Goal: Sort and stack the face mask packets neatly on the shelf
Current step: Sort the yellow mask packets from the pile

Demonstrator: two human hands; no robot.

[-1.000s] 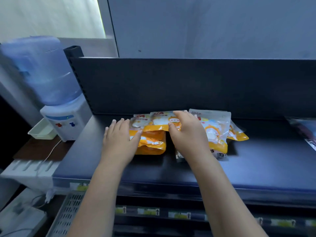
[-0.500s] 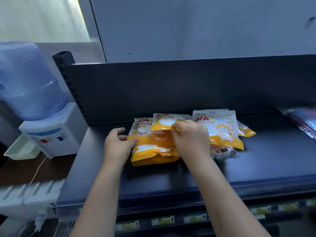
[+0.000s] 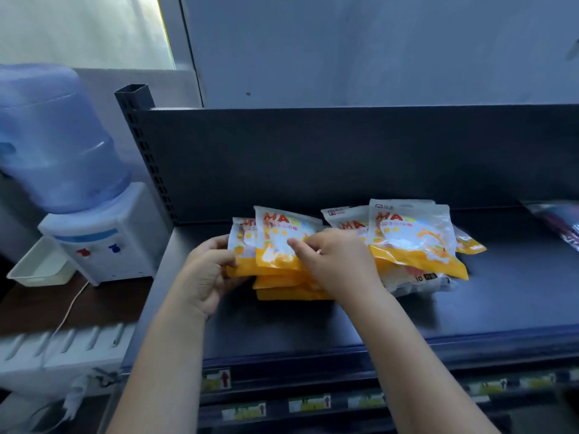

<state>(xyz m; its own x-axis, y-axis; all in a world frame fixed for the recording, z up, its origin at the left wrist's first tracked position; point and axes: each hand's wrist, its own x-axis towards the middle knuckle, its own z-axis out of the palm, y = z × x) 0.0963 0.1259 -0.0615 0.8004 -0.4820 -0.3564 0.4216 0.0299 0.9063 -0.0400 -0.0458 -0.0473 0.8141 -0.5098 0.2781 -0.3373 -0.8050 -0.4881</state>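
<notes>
Two stacks of yellow-and-white face mask packets lie on the dark shelf (image 3: 470, 311), toward its back panel and left of its middle. Both hands are on the left stack (image 3: 282, 285).

The left hand (image 3: 205, 274) grips that stack at its left edge. Its fingers are curled in under the yellow bottoms of the packets, and the thumb lies along the upper side. The hand is closed round the packets, not flat on them.

The right hand (image 3: 340, 261) comes in from the right and covers the right part of the same stack. Its fingers are bent, and the thumb and forefinger pinch the top packet (image 3: 279, 236) near its lower middle. This packet sits tilted and askew on the ones below, with its printed face up. The lower packets stick out in front as yellow edges that do not line up.

The right stack (image 3: 410, 242) lies just beside the right hand, fanned and uneven, and neither hand holds it. A dark packet (image 3: 560, 223) lies well apart at the shelf's far right edge. A water dispenser (image 3: 94, 242) stands to the left of the shelf.
</notes>
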